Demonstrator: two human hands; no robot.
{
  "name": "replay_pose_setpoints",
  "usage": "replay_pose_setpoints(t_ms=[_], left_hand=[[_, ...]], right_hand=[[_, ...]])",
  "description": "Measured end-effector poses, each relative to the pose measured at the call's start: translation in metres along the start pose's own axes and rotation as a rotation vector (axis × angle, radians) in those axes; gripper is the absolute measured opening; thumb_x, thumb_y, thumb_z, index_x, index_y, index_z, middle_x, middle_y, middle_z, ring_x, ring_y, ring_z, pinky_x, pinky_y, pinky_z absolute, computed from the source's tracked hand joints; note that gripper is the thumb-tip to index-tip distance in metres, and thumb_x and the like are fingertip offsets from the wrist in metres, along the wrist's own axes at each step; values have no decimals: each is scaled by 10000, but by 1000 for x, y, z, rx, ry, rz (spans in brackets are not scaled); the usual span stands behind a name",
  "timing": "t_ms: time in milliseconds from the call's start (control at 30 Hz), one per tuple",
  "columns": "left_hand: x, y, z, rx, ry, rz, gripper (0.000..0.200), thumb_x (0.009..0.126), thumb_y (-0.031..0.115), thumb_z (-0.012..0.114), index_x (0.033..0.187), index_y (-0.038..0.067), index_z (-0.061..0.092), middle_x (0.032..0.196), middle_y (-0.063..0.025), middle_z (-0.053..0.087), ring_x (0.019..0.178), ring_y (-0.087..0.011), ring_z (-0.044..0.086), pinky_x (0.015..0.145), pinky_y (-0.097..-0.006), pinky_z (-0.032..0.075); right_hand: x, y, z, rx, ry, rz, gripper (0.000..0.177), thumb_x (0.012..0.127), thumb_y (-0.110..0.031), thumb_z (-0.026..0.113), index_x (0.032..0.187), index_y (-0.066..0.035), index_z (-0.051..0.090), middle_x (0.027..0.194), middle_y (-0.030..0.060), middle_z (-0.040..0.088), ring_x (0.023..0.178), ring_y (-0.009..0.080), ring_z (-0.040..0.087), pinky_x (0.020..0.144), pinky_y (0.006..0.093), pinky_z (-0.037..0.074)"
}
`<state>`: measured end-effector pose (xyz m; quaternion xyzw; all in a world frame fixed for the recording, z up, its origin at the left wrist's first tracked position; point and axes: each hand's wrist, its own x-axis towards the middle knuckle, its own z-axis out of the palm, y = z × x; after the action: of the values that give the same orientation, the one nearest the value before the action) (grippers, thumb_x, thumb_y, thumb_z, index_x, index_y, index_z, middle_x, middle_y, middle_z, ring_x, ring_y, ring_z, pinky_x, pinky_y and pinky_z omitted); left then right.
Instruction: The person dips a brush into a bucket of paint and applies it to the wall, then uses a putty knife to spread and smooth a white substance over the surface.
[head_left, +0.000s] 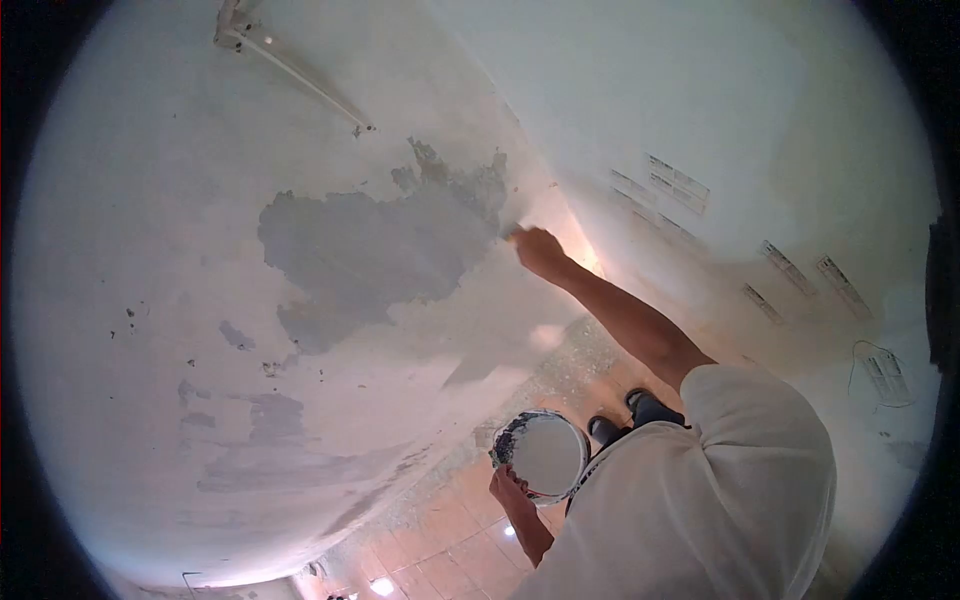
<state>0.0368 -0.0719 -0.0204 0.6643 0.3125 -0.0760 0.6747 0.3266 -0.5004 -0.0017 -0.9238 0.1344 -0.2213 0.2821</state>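
My right hand [540,252] is raised to the wall, its fingers closed round a small putty knife [510,231]. The grey blade lies against the wall at the right end of a large grey patch [370,245]; most of the handle is hidden in my fist. Low in front of my body, my left hand [511,487] grips the near-left rim of a round bucket [515,432]. Smooth pale paste [552,455] is inside it, and dark and white smears coat the inner wall.
A pipe or rod [305,82] juts from the wall at upper left. Printed labels [680,185] mark the adjoining wall on the right. Below are my sandalled feet [605,428] and a tiled floor [440,545], with pale debris [570,365] along the wall's base.
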Motion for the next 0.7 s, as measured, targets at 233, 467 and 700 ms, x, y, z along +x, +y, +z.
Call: replay_pose_setpoints(t_ms=[233, 467, 700], left_hand=[[-8, -9, 15, 37, -39, -1, 232, 989, 259, 646, 897, 46, 636, 699, 29, 457, 543, -70, 399, 479, -261, 321], [-16, -16, 16, 21, -59, -5, 221, 999, 238, 636, 885, 49, 649, 696, 33, 459, 538, -68, 405, 481, -263, 327], [-20, -15, 23, 48, -31, 103, 233, 1038, 245, 619, 911, 54, 658, 706, 53, 471, 539, -55, 408, 489, -255, 328]], right_hand=[[32, -126, -162, 246, 167, -186, 384, 1034, -171, 619, 1417, -158, 650, 810, 200, 679, 715, 387, 681, 676, 510, 570], [2, -33, -59, 96, 116, -153, 507, 1040, -166, 613, 1541, -196, 540, 771, 157, 657, 683, 366, 674, 661, 497, 578], [-101, 47, 4, 134, -18, 82, 226, 1012, -148, 631, 1223, -67, 637, 717, 211, 667, 689, 411, 692, 661, 508, 592]])
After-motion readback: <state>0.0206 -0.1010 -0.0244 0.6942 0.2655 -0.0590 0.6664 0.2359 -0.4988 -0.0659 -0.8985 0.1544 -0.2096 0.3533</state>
